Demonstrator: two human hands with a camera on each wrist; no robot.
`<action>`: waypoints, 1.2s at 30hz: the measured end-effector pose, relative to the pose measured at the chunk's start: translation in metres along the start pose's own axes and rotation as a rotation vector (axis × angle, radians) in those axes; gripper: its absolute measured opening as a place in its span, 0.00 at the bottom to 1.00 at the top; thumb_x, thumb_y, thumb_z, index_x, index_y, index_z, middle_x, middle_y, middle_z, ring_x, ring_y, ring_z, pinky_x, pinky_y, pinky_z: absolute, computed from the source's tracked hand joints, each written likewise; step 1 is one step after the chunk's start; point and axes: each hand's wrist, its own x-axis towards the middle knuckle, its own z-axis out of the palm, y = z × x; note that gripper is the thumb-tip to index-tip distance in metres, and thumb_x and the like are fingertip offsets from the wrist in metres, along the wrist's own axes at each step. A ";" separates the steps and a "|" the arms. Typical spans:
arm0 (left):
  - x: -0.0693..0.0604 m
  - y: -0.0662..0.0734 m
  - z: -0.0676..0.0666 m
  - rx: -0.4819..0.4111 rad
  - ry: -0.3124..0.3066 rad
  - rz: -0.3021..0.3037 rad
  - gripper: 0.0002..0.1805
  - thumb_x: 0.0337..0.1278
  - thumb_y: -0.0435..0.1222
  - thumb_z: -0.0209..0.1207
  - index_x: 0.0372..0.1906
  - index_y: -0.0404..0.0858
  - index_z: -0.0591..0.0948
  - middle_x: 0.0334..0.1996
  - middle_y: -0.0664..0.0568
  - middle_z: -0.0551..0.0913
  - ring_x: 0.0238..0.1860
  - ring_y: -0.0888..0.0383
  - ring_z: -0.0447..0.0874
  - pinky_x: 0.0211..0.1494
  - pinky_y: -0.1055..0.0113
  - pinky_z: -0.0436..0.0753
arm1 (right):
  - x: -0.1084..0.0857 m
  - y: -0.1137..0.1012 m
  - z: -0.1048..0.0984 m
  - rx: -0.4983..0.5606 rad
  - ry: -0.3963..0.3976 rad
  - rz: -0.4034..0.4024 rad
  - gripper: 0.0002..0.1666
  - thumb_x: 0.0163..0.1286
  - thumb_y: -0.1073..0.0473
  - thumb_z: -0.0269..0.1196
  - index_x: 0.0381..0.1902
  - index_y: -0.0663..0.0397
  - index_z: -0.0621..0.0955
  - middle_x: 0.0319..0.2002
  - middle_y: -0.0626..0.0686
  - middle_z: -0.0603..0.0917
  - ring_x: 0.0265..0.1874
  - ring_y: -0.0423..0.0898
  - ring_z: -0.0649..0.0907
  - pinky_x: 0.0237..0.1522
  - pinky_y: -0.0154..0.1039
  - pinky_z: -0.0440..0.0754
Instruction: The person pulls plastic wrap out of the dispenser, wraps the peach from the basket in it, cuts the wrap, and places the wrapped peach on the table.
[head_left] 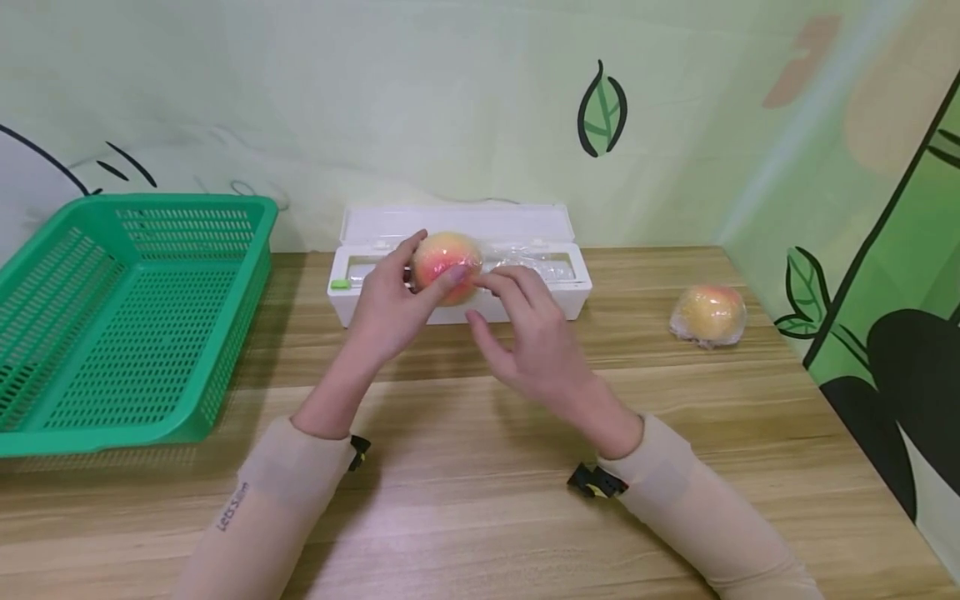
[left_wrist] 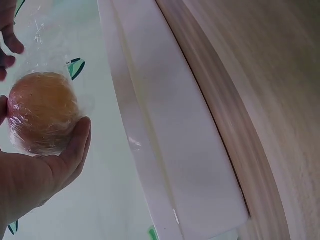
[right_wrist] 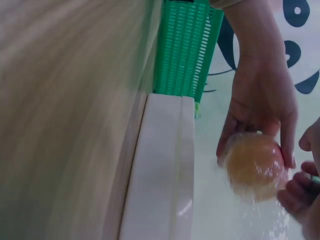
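Note:
A red and yellow peach [head_left: 442,260], covered in clear cling film, is held above the white film dispenser. My left hand [head_left: 386,308] grips it, thumb on the near face and fingers round the far left side. Loose film [left_wrist: 47,45] trails off the peach toward my right hand [head_left: 538,346]. That hand is by the fruit's right side, fingers bent loosely and thumb apart, and I see no clear pinch. Behind and below is the dispenser [head_left: 465,315], its lid raised, with a green slider [head_left: 340,284] at the left end and crumpled film inside.
To the left stands a green plastic basket [head_left: 161,429] with slotted walls. Another film-wrapped peach [head_left: 708,315] sits at the right of the wooden table [head_left: 465,500]. A printed wall covering [head_left: 450,100] rises right behind the dispenser.

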 end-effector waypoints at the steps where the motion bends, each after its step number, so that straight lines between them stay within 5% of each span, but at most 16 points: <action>1: 0.000 0.000 0.001 0.001 0.001 0.009 0.48 0.64 0.58 0.65 0.78 0.35 0.64 0.58 0.44 0.80 0.48 0.52 0.80 0.42 0.60 0.84 | -0.001 -0.001 0.002 0.033 -0.002 0.027 0.20 0.69 0.66 0.65 0.56 0.71 0.78 0.50 0.63 0.80 0.48 0.55 0.80 0.51 0.44 0.81; 16: -0.004 0.006 0.010 0.003 0.037 0.115 0.45 0.63 0.51 0.69 0.75 0.31 0.66 0.61 0.41 0.77 0.50 0.51 0.81 0.46 0.59 0.85 | -0.005 0.001 0.011 0.291 0.088 0.329 0.22 0.73 0.70 0.59 0.62 0.69 0.72 0.56 0.61 0.74 0.54 0.52 0.77 0.56 0.43 0.82; 36: -0.005 0.007 0.014 0.024 0.020 0.185 0.44 0.61 0.48 0.71 0.74 0.31 0.68 0.60 0.43 0.79 0.49 0.52 0.79 0.46 0.58 0.83 | 0.000 0.001 0.006 0.388 0.084 0.561 0.29 0.64 0.80 0.51 0.65 0.75 0.68 0.59 0.68 0.70 0.58 0.58 0.74 0.62 0.45 0.78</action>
